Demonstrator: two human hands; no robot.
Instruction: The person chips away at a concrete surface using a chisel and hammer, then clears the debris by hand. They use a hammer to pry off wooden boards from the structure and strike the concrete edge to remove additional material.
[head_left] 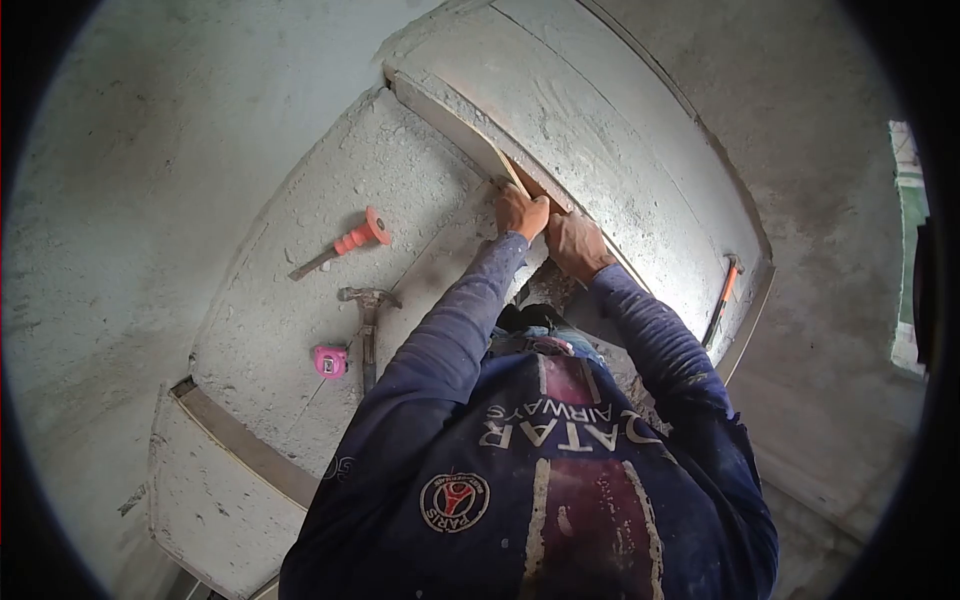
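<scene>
A thin facing board stands along the riser of the curved concrete step. Its near end leans away from the riser, leaving a narrow gap with a reddish-brown surface behind. My left hand is closed on that loose end, thumb towards the gap. Right beside it, my right hand rests against the riser with its fingers curled at the gap; the fingertips are hidden, and what they grip cannot be made out.
On the dusty tread to the left lie a chisel with an orange hand guard, a claw hammer and a pink tape measure. Another hammer with an orange-black handle lies at right. Rubble and a lower board edge flank the steps.
</scene>
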